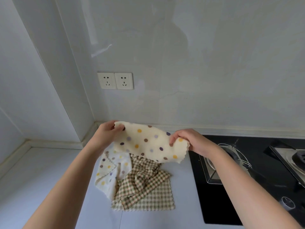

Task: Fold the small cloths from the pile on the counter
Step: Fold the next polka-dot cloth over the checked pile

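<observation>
From the head camera, the cream dotted cloth (148, 142) hangs in the air between both hands, above the pile (140, 182) on the counter (49, 179). The left hand (107, 131) pinches its far left corner, fingers (119, 128) curled round the edge. The right hand (189, 141) grips the right end, its fingers (173, 139) folded over the top edge. That hand hides part of the cloth, so it is hard to say whether it holds the true corner or a spot a little inward.

The first risk follows from that. If the right grip sits off the corner, the 2 ends will not meet square and the fold will probably come out skewed. The free lower edge also hangs just above the checked cloths (145, 179). Lowered here, it could catch them and drag the pile about. The right end is close to the black hob (231, 187), so a wide swing that way might lay fabric over the burner. A loose pinch would drop the cloth back onto the pile.

The cloth's long axis runs from hand to hand, sloping down from upper left to lower right. Its dotted face is turned toward the camera, and its scalloped bottom edge points down at the counter.
</observation>
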`<state>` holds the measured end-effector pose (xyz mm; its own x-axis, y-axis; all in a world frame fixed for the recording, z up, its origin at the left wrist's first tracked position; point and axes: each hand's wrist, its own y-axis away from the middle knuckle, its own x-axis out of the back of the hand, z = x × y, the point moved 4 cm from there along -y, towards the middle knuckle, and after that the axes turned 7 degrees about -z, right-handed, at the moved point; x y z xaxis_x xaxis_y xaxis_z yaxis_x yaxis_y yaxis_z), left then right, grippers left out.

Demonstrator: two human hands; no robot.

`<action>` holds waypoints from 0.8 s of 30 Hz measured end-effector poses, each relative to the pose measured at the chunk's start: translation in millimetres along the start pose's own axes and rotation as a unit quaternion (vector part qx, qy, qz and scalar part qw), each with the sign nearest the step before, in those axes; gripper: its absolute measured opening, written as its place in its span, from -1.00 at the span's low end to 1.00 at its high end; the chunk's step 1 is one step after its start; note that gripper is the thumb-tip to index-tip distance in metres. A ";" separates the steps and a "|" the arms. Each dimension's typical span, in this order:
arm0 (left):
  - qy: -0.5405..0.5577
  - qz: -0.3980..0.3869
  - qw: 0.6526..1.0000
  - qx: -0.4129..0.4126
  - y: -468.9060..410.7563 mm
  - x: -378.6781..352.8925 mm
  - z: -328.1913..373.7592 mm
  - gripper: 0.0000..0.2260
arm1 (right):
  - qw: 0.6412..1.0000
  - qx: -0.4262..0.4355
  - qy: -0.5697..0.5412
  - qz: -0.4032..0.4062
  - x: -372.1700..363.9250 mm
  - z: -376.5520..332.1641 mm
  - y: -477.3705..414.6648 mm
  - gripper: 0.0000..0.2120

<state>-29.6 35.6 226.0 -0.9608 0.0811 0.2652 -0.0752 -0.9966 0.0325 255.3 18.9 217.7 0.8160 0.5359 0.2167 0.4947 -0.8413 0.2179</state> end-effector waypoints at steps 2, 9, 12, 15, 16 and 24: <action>-0.030 0.005 1.000 -0.005 1.0 -2.0 0.5 -0.87 | 0.996 -0.013 -0.066 -0.062 -8.5 -1.0 2.1 -0.66; -0.171 -0.007 0.983 -0.063 8.1 -20.2 10.1 -0.89 | 0.981 -0.032 0.143 -0.128 -34.4 -10.0 -0.5 -0.71; -0.199 -0.022 0.976 -0.087 15.8 -34.5 16.4 -0.90 | 0.960 0.016 0.279 -0.023 -33.5 -16.2 -6.3 -0.92; -0.208 -0.031 0.972 -0.110 19.2 -45.4 15.6 -0.89 | 0.910 0.092 0.401 0.051 -37.7 -26.3 -7.9 -0.88; -0.204 -0.035 0.972 -0.113 19.7 -48.6 14.5 -0.89 | 0.904 0.117 0.408 0.059 -39.9 -29.6 -8.1 -0.89; -0.085 -0.097 0.987 -0.093 24.9 -63.8 10.9 -0.64 | 0.912 0.171 0.350 0.131 -35.0 -32.5 -13.9 -0.77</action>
<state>32.7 5.8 220.4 -0.8661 0.2551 0.4299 -0.3157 -0.9459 -0.0745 210.1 14.2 238.1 0.5882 0.1269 0.7987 0.4729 -0.8551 -0.2124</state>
